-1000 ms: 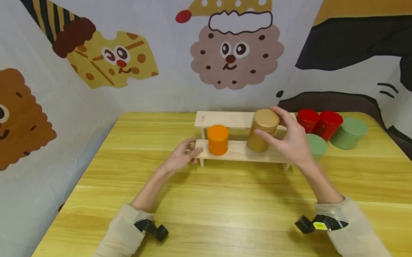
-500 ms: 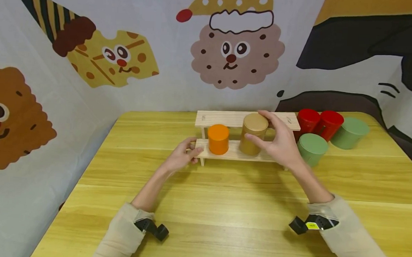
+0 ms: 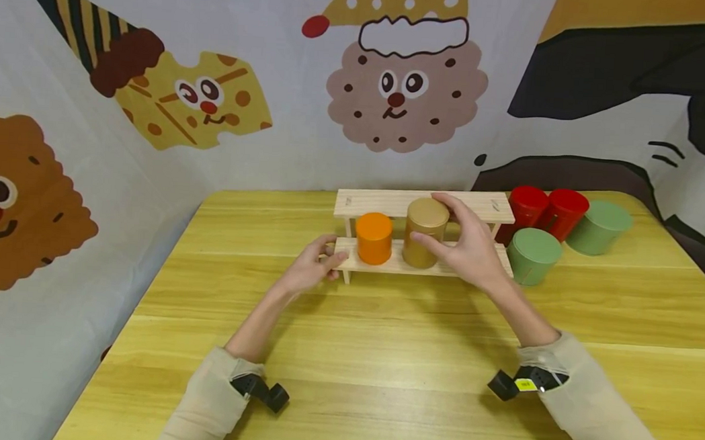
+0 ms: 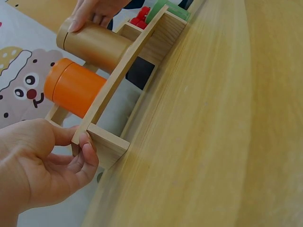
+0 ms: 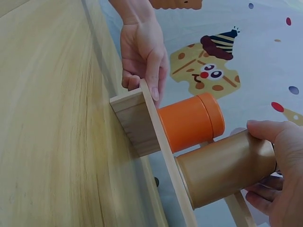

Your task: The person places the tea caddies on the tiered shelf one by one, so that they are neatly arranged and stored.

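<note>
A two-step wooden rack (image 3: 390, 203) stands at the back of the table. On its lower step, toward the left, is an orange canister (image 3: 373, 239). Beside it stands a taller gold canister (image 3: 422, 234), upright, its base on or very close to the step. The right hand (image 3: 472, 249) grips the gold canister from the right, thumb in front and fingers behind. The left hand (image 3: 312, 266) pinches the left end of the lower step; in the left wrist view, the thumb of that hand (image 4: 52, 163) lies on top and the fingers curl beneath.
Right of the rack stand two red canisters (image 3: 528, 205) and two green ones, the nearer green canister (image 3: 533, 256) close to the rack's right end. A patterned cloth (image 3: 271, 154) hangs behind the wooden table (image 3: 380, 370).
The right hand has moved left along the lower step with the gold canister, which now stands closer to the orange one. The left hand has kept its place on the rack.
</note>
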Motion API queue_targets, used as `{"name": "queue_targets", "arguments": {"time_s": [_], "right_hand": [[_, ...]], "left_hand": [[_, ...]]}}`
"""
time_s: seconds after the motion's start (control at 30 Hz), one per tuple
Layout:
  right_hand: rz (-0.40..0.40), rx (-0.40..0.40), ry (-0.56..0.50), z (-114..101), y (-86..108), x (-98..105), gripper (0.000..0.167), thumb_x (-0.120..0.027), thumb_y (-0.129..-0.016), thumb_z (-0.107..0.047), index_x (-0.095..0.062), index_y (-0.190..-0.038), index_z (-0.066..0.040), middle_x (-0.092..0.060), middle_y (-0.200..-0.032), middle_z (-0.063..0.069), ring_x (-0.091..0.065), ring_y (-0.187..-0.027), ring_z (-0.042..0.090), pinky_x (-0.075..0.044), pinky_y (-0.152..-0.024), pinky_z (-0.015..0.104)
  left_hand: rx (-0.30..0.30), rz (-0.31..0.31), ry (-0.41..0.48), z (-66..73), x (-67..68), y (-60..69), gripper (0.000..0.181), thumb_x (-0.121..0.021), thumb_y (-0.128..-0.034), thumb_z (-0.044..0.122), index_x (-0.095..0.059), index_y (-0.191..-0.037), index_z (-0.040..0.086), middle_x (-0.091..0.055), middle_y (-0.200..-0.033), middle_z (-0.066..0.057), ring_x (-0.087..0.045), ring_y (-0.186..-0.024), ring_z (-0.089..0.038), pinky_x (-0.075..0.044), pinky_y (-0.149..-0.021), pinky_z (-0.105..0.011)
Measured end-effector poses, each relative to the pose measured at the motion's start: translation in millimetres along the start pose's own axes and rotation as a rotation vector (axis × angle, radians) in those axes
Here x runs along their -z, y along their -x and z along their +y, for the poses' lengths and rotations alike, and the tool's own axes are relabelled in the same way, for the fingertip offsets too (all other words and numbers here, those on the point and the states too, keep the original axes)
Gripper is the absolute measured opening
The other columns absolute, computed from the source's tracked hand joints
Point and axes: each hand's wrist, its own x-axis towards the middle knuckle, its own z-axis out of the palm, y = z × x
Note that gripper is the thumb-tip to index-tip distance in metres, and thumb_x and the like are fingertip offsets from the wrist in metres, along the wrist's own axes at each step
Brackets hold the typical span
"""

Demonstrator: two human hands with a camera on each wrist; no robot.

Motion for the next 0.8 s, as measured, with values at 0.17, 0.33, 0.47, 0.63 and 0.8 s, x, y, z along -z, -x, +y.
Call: {"name": "queue_targets", "arguments": {"time_s": [0.17,0.33,0.47,0.63,0.8], "right_hand": [[-0.015,-0.011,-0.002,0.5,-1.0,0.4,0.074,-0.083,-0.086,-0.025,-0.047,-0.148,-0.007,-0.058,-0.137,0.015,-0.055,-0.120,0.032,-0.041,-0.104,0.055],[-0.047,-0.031,-0.004,0.6,-1.9,1.3,0.079,-0.084,-0.086,-0.029,-0.043,-0.150,-0.008,-0.056,-0.137,0.013,-0.057,-0.116,0.032,-0.044,-0.101,0.054],[-0.065,-0.049,-0.016,-0.2,-1.8,2.6,0.082,-0.085,-0.085,-0.031,-0.042,-0.151,-0.008,-0.056,-0.136,0.011,-0.058,-0.115,0.030,-0.045,-0.099,0.053],[-0.067,-0.051,-0.023,-3.3,-1.2,6.6,0.083,-0.085,-0.084,-0.031,-0.042,-0.151,-0.007,-0.056,-0.139,0.011,-0.056,-0.117,0.031,-0.043,-0.102,0.055],[-0.051,-0.044,-0.016,-4.7,1.4,13.9,0.081,-0.085,-0.084,-0.028,-0.043,-0.150,-0.008,-0.057,-0.138,0.014,-0.056,-0.118,0.033,-0.041,-0.102,0.058]], "left_hand": [[0.001,0.004,-0.002,1.0,0.4,0.2,0.063,-0.055,-0.1060,0.014,-0.022,-0.156,-0.006,-0.053,-0.112,-0.019,-0.058,-0.077,-0.019,-0.054,-0.075,-0.034],[0.001,0.008,0.002,1.3,0.2,0.3,0.063,-0.055,-0.1060,0.014,-0.022,-0.156,-0.006,-0.052,-0.111,-0.019,-0.058,-0.077,-0.019,-0.054,-0.076,-0.034],[0.000,0.006,0.005,1.9,-0.4,0.9,0.063,-0.055,-0.1060,0.015,-0.022,-0.156,-0.006,-0.051,-0.110,-0.019,-0.057,-0.075,-0.018,-0.053,-0.076,-0.036],[-0.003,0.008,0.009,1.6,-0.7,0.1,0.063,-0.056,-0.1058,0.014,-0.023,-0.155,-0.007,-0.051,-0.108,-0.018,-0.057,-0.074,-0.017,-0.053,-0.075,-0.035],[-0.004,0.009,0.005,2.2,-0.9,-0.2,0.062,-0.056,-0.1057,0.014,-0.024,-0.155,-0.007,-0.051,-0.108,-0.018,-0.057,-0.074,-0.017,-0.053,-0.075,-0.035]]}}
